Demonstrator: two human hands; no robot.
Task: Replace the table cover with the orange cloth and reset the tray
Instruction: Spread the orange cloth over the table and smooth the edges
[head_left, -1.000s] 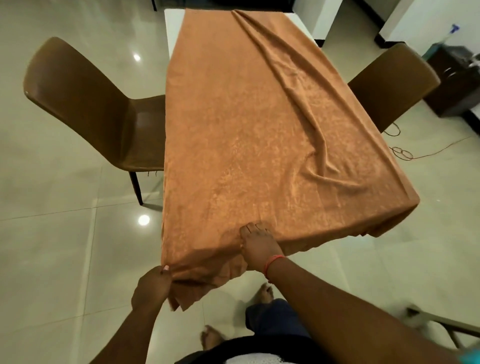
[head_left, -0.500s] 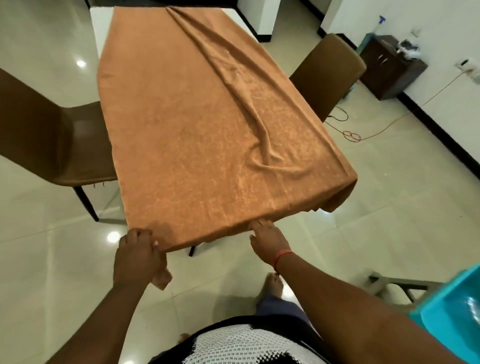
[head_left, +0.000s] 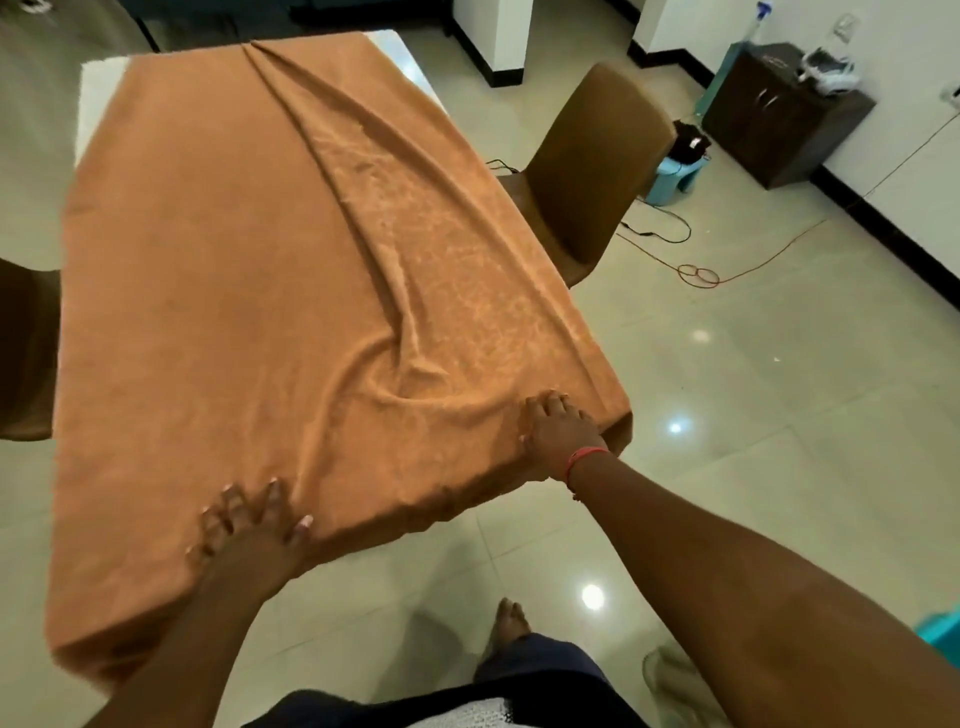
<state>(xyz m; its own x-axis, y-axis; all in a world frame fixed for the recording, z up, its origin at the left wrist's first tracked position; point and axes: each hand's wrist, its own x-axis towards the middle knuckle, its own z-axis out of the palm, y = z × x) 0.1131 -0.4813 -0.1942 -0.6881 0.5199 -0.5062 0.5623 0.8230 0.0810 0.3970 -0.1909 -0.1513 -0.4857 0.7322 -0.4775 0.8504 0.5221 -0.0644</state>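
Orange cloth (head_left: 218, 291) looks soft, light and prone to sliding. Left hand (head_left: 249, 535) and right hand (head_left: 558, 431) press flat, fingers spread, along the table's near edge; pinch its hem there.

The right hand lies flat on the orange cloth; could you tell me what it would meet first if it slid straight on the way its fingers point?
Probably the raised fold in the orange cloth, just beyond the right hand, though depth is hard to judge.
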